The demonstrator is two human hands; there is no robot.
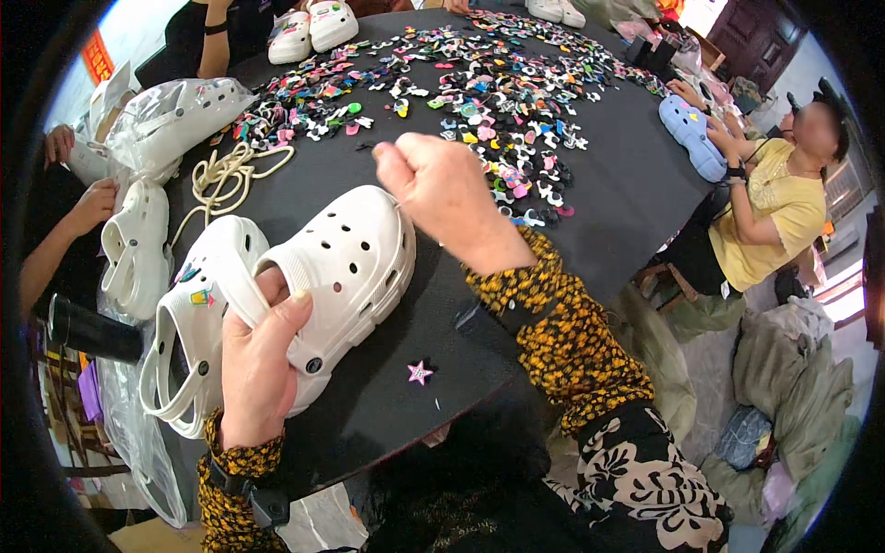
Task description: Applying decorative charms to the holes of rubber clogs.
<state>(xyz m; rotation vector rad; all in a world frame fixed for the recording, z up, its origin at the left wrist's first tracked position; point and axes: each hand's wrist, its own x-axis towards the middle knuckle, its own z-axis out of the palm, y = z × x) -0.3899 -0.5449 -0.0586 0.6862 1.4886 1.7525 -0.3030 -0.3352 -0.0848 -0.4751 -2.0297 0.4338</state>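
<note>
Right hand (pixel 442 189) in a fist, contents unclear; left hand (pixel 263 359) closed around one white clog (pixel 355 253); one pink star charm (pixel 418 372).

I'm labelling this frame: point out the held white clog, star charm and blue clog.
Held white clog (pixel 346 264), head view: toe upper.
Star charm (pixel 418 372), head view: its middle.
Blue clog (pixel 687 140), head view: its upper.

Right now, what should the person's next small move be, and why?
I'd probably lower the right hand to the star-shaped charm lying near the held white clog. The left hand steadies that clog, whose visible holes look empty, while the clog beside it bears charms. Whether the right hand holds anything is unclear.
</note>
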